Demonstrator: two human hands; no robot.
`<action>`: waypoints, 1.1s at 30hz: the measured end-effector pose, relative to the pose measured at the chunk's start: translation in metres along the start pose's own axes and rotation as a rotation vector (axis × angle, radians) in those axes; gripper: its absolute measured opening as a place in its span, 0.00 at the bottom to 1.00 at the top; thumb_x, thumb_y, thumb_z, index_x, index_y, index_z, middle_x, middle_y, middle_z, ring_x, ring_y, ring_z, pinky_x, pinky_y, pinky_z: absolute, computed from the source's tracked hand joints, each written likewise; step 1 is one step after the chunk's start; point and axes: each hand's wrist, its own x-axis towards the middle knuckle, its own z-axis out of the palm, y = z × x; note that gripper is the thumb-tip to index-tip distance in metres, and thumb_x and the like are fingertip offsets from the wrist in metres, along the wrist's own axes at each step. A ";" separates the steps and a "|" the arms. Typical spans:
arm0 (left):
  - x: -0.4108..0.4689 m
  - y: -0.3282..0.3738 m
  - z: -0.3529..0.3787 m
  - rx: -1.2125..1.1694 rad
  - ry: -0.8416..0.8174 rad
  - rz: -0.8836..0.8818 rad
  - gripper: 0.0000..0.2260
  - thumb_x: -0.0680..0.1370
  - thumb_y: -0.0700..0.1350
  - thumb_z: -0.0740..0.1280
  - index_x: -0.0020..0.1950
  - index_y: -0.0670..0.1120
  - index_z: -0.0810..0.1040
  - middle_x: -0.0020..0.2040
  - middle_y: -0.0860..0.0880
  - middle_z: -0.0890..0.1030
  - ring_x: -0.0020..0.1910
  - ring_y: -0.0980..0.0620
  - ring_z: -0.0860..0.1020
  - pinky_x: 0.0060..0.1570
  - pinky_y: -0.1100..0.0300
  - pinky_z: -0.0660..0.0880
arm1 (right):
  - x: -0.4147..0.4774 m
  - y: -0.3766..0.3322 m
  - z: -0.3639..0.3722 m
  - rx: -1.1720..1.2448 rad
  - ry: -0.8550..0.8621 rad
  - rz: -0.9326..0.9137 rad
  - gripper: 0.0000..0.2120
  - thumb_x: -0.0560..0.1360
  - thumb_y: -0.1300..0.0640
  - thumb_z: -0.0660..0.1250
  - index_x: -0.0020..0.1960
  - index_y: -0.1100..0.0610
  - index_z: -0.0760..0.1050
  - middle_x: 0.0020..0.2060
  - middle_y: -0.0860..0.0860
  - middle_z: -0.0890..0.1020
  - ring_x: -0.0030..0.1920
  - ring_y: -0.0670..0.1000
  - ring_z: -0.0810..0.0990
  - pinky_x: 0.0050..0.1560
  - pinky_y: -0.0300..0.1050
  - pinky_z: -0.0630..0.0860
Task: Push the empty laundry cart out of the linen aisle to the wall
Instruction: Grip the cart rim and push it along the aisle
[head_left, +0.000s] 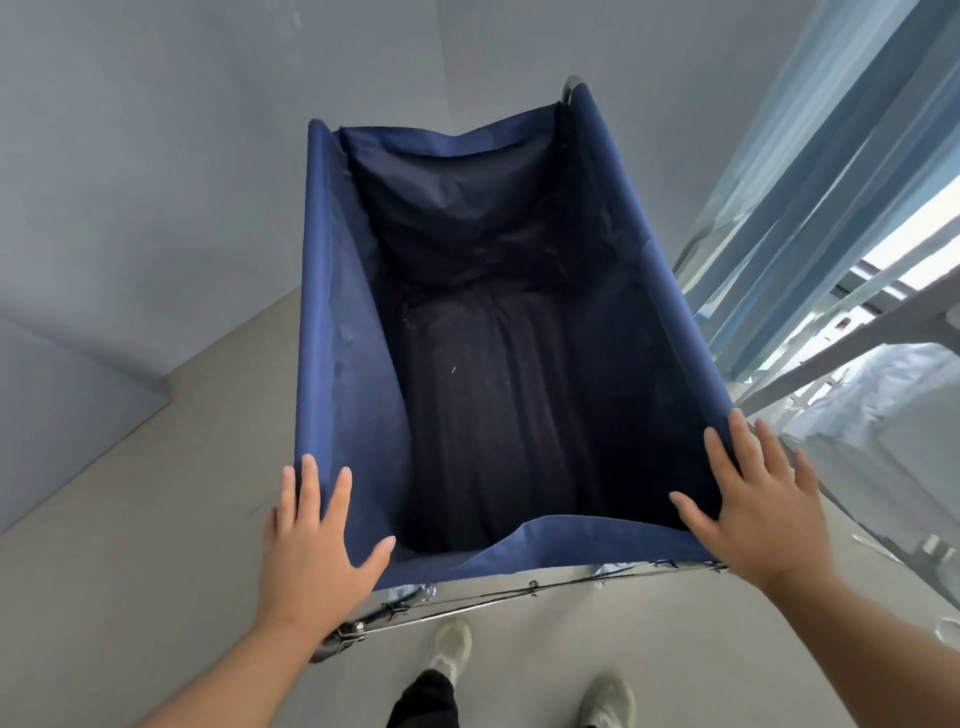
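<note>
We look down into a navy-blue fabric laundry cart (358, 332) with a rectangular open top; its dark interior holds nothing but creased lining. The fabric hangs over a chrome tubular metal frame (467, 608), visible along the near edge and at the far right corner. No brand, label or writing can be read on the cart or its surroundings.

Our left hand (311, 540) lies flat with fingers spread on the near left corner of the fabric rim, thumb angled inward over the near edge. Our right hand (753, 504) lies flat and spread on the near right corner, thumb pointing inward along the rim. Neither hand curls around the frame; both press open-palmed on the fabric.

The cart stands on a pale grey floor (130, 545), its far end close to a pale blue-grey wall (182, 156) that fills the upper left. To the right stands a grey metal shelving rack (831, 343) carrying white wrapped bundles (883, 415). Below the near rail we see two light-coloured shoes (452, 644) and a black trouser leg (426, 701).
</note>
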 end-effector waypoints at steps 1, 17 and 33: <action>0.000 0.005 0.000 0.002 0.005 -0.010 0.41 0.70 0.69 0.57 0.75 0.43 0.68 0.78 0.34 0.60 0.76 0.32 0.57 0.63 0.37 0.69 | 0.004 0.005 0.001 -0.007 0.004 -0.014 0.40 0.75 0.33 0.51 0.73 0.61 0.71 0.77 0.61 0.65 0.75 0.67 0.63 0.69 0.69 0.61; 0.009 0.068 -0.003 -0.036 0.040 -0.166 0.44 0.68 0.71 0.55 0.76 0.44 0.66 0.79 0.37 0.57 0.78 0.35 0.56 0.65 0.37 0.70 | 0.059 0.063 0.003 0.004 0.069 -0.137 0.38 0.75 0.34 0.54 0.74 0.59 0.69 0.78 0.60 0.63 0.76 0.66 0.63 0.72 0.68 0.63; 0.034 0.088 0.006 -0.067 0.090 -0.184 0.44 0.68 0.71 0.56 0.75 0.42 0.67 0.78 0.35 0.58 0.77 0.34 0.56 0.66 0.37 0.68 | 0.107 0.088 -0.001 -0.044 0.040 -0.159 0.37 0.76 0.32 0.52 0.76 0.54 0.66 0.80 0.57 0.60 0.78 0.62 0.58 0.74 0.64 0.61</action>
